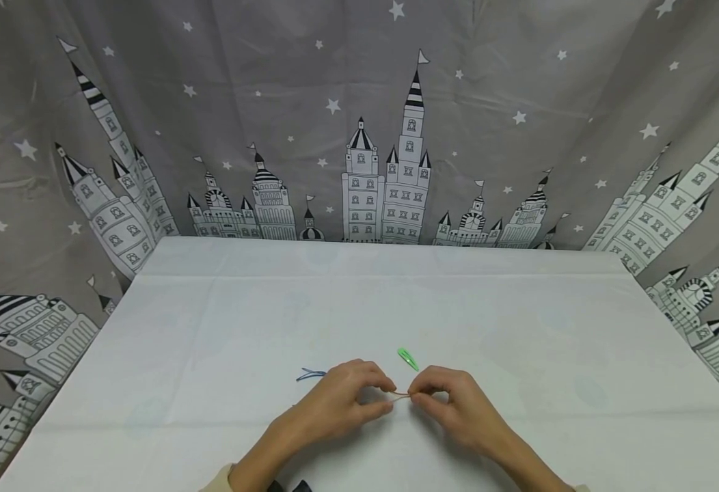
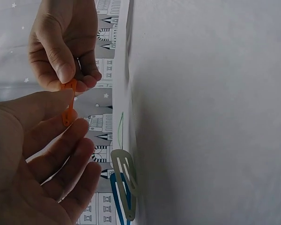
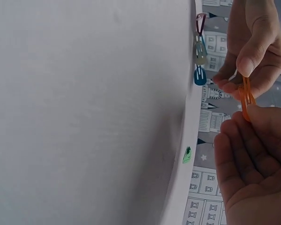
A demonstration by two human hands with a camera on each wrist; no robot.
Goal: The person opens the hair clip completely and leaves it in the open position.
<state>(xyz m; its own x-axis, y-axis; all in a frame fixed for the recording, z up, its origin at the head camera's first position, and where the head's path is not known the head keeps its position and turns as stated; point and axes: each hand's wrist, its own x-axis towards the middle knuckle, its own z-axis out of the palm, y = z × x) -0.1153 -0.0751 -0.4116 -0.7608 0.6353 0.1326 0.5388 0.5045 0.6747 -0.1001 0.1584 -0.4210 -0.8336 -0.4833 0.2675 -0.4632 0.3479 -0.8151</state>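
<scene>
An orange snap hair clip point(image 2: 70, 104) is stretched between my two hands over the near middle of the table. At one end, the thumb and fingertips of my left hand point(image 1: 346, 400) pinch it. The other end sits between the thumb and forefinger of my right hand point(image 1: 454, 404). In the right wrist view the clip point(image 3: 247, 96) appears with its arms spread apart. A green snap clip point(image 1: 407, 359) lies just beyond my hands. To the left, a blue clip point(image 1: 311, 374) is partly hidden behind my left hand.
In the left wrist view, a grey-beige clip point(image 2: 124, 183) overlaps a blue one. A dark red clip point(image 3: 200, 22) shows at the top of the right wrist view. Small black objects point(image 1: 292, 486) poke in at the near edge. A grey castle-print curtain point(image 1: 359, 89) hangs behind the white table point(image 1: 519, 307).
</scene>
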